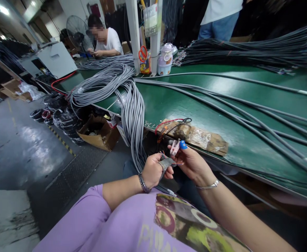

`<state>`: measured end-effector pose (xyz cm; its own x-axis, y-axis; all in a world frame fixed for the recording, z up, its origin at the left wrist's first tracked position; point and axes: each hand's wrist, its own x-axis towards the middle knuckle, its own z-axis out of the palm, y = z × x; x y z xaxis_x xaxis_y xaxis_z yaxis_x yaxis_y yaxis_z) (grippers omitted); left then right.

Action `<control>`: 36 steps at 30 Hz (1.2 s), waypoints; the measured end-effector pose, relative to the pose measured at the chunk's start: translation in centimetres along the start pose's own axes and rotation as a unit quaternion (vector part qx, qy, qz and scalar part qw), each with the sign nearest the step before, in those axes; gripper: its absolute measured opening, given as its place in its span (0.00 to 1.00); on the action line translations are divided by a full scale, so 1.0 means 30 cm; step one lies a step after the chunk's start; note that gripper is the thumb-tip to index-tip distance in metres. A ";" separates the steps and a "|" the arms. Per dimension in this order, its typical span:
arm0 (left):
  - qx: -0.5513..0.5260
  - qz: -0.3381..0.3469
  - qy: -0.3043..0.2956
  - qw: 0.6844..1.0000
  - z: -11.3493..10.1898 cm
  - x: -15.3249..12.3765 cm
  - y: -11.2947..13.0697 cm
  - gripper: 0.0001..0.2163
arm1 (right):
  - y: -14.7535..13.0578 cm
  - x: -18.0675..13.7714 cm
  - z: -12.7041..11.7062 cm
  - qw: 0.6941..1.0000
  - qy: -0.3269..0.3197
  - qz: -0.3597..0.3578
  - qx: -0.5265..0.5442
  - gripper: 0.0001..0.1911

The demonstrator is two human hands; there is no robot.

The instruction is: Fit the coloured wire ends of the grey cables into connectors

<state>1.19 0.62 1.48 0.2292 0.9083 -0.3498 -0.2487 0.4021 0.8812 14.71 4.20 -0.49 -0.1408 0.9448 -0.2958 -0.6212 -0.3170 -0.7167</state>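
Observation:
My left hand (153, 171) is closed around the end of a grey cable (166, 163). Thin coloured wires fan out of its cut sheath. My right hand (194, 165) is close beside it, a blue cover (183, 144) on the thumb. Between its thumb and fingers sits a small pinkish-white tool (173, 148) with a dark part at its far end; its exact kind is not clear. A few red and orange wire tips lie by the right fingers. Just beyond the hands, a taped wooden block (206, 139) with a red wire rests at the bench edge.
A large grey cable coil (103, 85) drapes over the green bench (169, 101). Long grey cables cross to the right. Black cable bundles (242, 49) lie behind. A post (133, 35), red scissors (142, 54) and lilac cup (165, 59) stand mid-bench. A person (108, 40) sits opposite; another stands behind.

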 end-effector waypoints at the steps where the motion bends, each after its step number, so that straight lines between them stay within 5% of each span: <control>1: 0.000 0.001 0.000 1.000 0.000 0.001 -0.001 0.19 | 0.002 0.000 0.001 1.000 0.001 0.000 0.002 0.14; 7: -0.012 0.010 0.001 1.000 -0.015 -0.009 -0.008 0.19 | -0.004 -0.026 -0.004 0.998 -0.035 0.055 0.019 0.19; 11: 0.008 0.004 -0.021 1.000 -0.042 -0.019 -0.034 0.20 | -0.015 -0.050 -0.028 0.984 -0.106 0.124 -0.075 0.21; 20: 0.137 -0.094 -0.159 0.973 -0.071 -0.011 -0.026 0.18 | -0.049 -0.085 0.003 0.930 -0.192 0.034 -0.312 0.16; 25: 0.109 -0.087 -0.094 0.986 -0.070 -0.002 -0.010 0.19 | -0.039 -0.089 -0.024 0.944 -0.122 -0.030 -0.306 0.17; 30: 0.037 -0.065 -0.018 0.997 -0.068 0.004 -0.025 0.22 | 0.023 -0.100 -0.077 0.974 -0.052 -0.001 -0.221 0.18; 36: 0.075 -0.048 -0.056 0.994 -0.075 0.003 -0.040 0.22 | 0.054 -0.127 -0.027 0.960 -0.042 -0.081 -0.265 0.15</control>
<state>-0.61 0.49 -0.32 0.3499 0.8451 -0.4041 -0.0797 0.4567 0.8860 14.88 0.01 -1.03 -0.1505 0.9816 -0.1175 -0.1640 -0.1420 -0.9762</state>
